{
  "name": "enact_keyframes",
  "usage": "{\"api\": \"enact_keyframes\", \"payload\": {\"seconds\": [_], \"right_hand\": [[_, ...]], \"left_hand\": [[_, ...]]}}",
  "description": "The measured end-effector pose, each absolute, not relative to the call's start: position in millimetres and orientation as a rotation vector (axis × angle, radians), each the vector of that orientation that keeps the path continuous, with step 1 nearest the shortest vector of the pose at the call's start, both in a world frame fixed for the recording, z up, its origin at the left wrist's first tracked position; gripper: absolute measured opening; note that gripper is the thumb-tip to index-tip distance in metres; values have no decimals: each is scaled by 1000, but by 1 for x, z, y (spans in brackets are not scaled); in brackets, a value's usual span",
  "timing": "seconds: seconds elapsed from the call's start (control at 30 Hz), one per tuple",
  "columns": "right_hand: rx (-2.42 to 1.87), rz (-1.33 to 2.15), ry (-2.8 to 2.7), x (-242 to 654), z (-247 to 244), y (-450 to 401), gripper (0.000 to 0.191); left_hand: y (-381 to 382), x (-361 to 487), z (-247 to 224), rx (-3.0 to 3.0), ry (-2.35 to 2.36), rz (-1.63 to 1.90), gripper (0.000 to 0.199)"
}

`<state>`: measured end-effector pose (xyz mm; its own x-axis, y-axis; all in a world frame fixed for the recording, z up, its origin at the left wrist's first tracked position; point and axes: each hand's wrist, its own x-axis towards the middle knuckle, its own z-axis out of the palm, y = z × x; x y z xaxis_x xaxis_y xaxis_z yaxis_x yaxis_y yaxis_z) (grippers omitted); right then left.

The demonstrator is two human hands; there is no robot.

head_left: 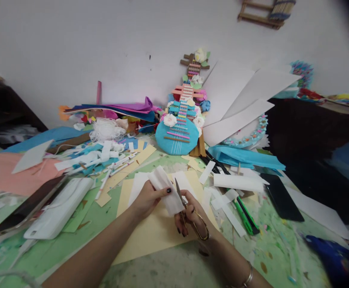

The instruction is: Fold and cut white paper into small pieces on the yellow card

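My left hand (149, 198) pinches a folded strip of white paper (166, 192), thumb on its face. In my right hand (192, 214) is a pair of scissors (201, 231), with fingers through the gold-coloured handles. The scissors' blades are apart at the strip's right edge; whether they touch it I cannot tell. Beneath both hands lies a cream paper sheet (150, 244), with white paper on its far part. Past the hands, a blue paper guitar-like craft (177, 138) with strings and paper flowers leans against the wall.
At left lie a phone (27, 204), a white power bank (59, 208) and paper scraps near a tangle of white string (106, 130). A green box cutter (245, 214), white paper strips and a black phone (281, 197) are at right. White sheets (231, 92) lean on the wall.
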<state>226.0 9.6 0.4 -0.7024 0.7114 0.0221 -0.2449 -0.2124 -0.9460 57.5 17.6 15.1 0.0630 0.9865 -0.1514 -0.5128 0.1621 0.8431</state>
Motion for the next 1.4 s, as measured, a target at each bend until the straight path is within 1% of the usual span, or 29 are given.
{"api": "enact_keyframes", "payload": {"seconds": [0.23,0.43,0.8,1.0,1.4], "right_hand": [[-625,1951,-1350,224,2,7,69],[-645,1943,-1405,227,-1,8,69],[-665,1932,-1408,227,1,8,74],[-665,1943,-1371,227,0,8,75],[-694,1939,-1364,227,-3,7,76]], "left_hand": [[18,58,19,662,856,1309,32],[19,57,22,664,854,1331,32],[16,60,10,843,868,1206,37],[14,64,9,836,852,1163,32],[13,67,7,803,846,1183,33]]}}
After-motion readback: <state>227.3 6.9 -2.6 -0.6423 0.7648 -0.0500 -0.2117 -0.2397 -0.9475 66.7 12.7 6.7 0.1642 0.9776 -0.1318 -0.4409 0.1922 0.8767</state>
